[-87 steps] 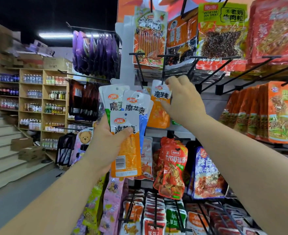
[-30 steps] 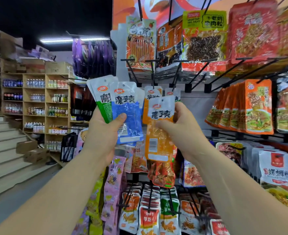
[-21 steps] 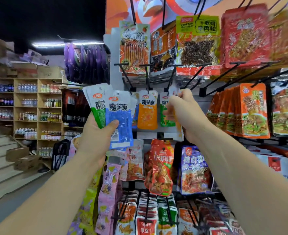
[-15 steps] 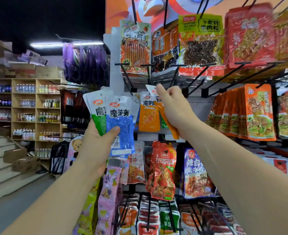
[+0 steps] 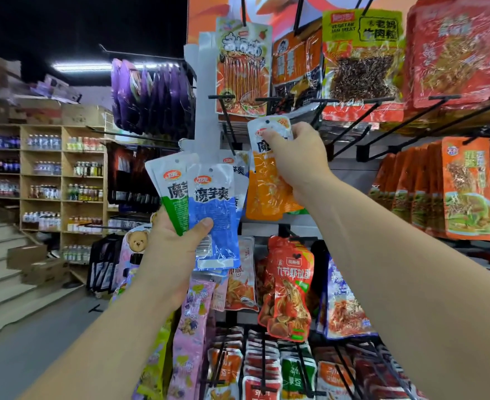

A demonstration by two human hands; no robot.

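My left hand grips a fan of snack packets at chest height in front of a store rack: a blue packet in front and a green packet behind it to the left. My right hand pinches the white top of an orange packet and holds it up near the black peg hooks of the rack. The packet's hanging hole sits just right of one hook. More packets of the same kind hang behind the blue one.
The rack is full of hanging snack bags: orange and red bags at right, a red bag below my hands, purple bags at upper left. Wooden drink shelves, steps and cardboard boxes stand at left beside the grey floor.
My right hand took an orange packet from the left hand's stack and raised it to the hooks. Over the last half second it turned the packet upright. The left hand kept the blue and green packets.
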